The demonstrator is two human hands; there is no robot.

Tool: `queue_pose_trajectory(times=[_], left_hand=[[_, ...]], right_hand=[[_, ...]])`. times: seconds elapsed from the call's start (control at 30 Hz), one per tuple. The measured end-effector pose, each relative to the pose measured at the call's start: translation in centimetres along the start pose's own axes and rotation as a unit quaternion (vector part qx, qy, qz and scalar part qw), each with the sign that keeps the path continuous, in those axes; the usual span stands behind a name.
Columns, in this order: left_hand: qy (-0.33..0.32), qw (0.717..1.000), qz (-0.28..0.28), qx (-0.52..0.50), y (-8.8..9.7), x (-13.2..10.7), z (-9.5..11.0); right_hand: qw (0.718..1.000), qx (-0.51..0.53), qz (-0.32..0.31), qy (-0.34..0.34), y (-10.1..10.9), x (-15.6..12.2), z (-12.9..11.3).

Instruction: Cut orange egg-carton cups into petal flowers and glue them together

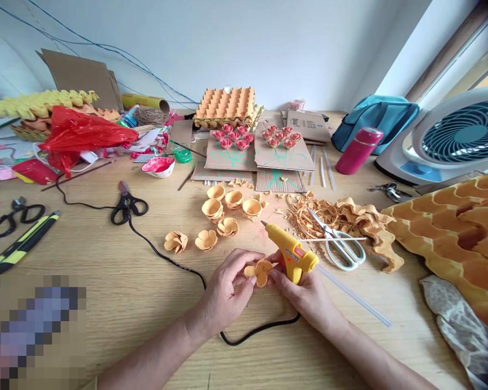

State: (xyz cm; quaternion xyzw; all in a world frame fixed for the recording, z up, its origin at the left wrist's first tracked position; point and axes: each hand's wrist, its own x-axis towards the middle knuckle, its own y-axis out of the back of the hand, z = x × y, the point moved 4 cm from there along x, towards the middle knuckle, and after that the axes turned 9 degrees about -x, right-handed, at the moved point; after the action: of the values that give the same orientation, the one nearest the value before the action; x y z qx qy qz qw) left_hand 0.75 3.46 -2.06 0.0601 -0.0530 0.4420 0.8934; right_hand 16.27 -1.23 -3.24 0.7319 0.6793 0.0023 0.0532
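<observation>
My left hand (pixel 232 284) pinches an orange egg-carton flower (pixel 261 272) with its petals spread, low over the table. In my right hand (pixel 309 298) is a yellow hot glue gun (pixel 290 250), its nozzle pointing up and left and a clear glue stick (pixel 355 297) jutting from its back. The right thumb and fingertips also touch the flower's right side. Beyond my hands sit several carton cups (pixel 233 199). Nearer and to the left are petal-cut pieces, among them an open flower (pixel 206 240) and a curled one (pixel 175 242).
White-handled scissors (pixel 344 246) lie by carton scraps (pixel 313 216). Black scissors (pixel 129 206) and a cutter knife (pixel 22 241) are left, with a black cord crossing the table. Cardboard with red flowers (pixel 232 157), a pink bottle (pixel 360 150), a fan (pixel 451 135) and egg trays (pixel 451 233) stand around.
</observation>
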Motion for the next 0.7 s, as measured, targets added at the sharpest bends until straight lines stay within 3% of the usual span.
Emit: queue_pose_trajectory(times=[0.3,0.53,0.7], left_hand=[[0.083,0.993,-0.01,-0.082,-0.3,0.0,0.0],[0.14,0.983,0.033,-0.113,-0.2,0.2,-0.9],[0.133,0.984,0.022,-0.119,-0.4,0.2,-1.3]], right_hand=[[1.0,-0.021,0.016,-0.011,0.1,0.0,-0.6],[1.0,-0.023,0.004,-0.016,0.1,0.0,-0.4],[1.0,-0.017,0.003,-0.024,0.0,0.0,-0.8]])
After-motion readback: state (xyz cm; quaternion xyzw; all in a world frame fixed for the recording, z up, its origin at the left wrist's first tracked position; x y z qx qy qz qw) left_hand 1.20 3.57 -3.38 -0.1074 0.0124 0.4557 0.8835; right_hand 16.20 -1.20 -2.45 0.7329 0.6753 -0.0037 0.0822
